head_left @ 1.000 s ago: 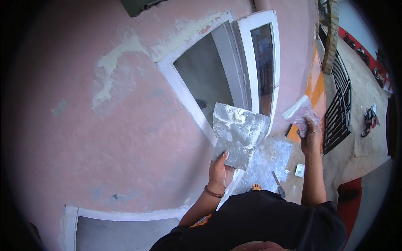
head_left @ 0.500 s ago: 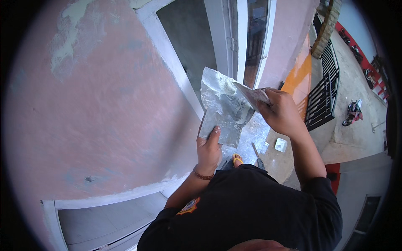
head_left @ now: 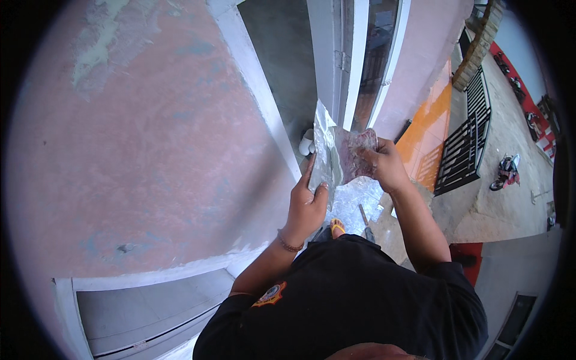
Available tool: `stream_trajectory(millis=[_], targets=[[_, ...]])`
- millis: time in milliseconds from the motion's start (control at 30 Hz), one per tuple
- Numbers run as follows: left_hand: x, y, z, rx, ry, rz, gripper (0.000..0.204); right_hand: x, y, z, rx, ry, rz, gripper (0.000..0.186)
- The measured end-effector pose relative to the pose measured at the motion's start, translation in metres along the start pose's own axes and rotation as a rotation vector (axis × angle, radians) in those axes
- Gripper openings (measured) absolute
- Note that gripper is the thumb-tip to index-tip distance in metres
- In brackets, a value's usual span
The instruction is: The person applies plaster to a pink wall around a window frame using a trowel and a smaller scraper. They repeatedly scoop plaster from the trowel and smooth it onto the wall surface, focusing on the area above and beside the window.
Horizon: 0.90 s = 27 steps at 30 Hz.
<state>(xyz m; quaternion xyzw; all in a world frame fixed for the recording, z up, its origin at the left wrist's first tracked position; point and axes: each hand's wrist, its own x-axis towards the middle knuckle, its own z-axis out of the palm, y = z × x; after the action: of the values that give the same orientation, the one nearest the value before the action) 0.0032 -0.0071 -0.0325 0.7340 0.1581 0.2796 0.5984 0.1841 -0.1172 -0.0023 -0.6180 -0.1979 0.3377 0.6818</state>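
Note:
My left hand [head_left: 306, 210] grips the lower end of a thin metal putty plate [head_left: 323, 171], its thumb pressed on the near face. The plate is tilted nearly edge-on to me, and whitish putty is smeared on it. My right hand [head_left: 389, 168] pinches the right end of a flat, stained scraper [head_left: 355, 153]. The scraper's left edge meets the plate's face, with putty along that line. To the left stands a pink wall [head_left: 156, 156] with a pale filler patch [head_left: 99, 51] near its top.
A white door frame [head_left: 255, 78] rises beyond the wall, with a white container [head_left: 306, 143] just past it. Below my hands lie a plastic-like sheet [head_left: 360, 198] and a long-handled tool [head_left: 366, 222]. To the right are a black metal fence [head_left: 465, 150] and a parked motorbike [head_left: 507, 173].
The putty plate has turned from showing its broad face to almost edge-on. My right hand has moved slightly left and down, and the scraper's broad face now shows. The view has shifted slightly.

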Motion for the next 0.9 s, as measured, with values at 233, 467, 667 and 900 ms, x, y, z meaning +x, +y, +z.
stream_trajectory(millis=[233, 467, 667, 900], targets=[[-0.003, -0.014, -0.007, 0.239, -0.060, -0.008, 0.061, 0.025, 0.031, -0.007, 0.467, -0.015, -0.005, 0.022], [0.000, -0.034, -0.006, -0.486, 0.117, -0.314, 0.051, 0.037, -0.002, -0.007, 0.712, -0.034, 0.039, 0.025], [0.010, -0.030, -0.011, -0.944, 0.125, -0.400, 0.043, 0.076, -0.104, -0.031, 0.555, 0.077, -0.391, 0.020], [0.016, -0.034, -0.007, -0.946, 0.158, -0.480, 0.041, 0.107, -0.201, 0.001, 0.190, 0.001, -0.665, 0.024]])
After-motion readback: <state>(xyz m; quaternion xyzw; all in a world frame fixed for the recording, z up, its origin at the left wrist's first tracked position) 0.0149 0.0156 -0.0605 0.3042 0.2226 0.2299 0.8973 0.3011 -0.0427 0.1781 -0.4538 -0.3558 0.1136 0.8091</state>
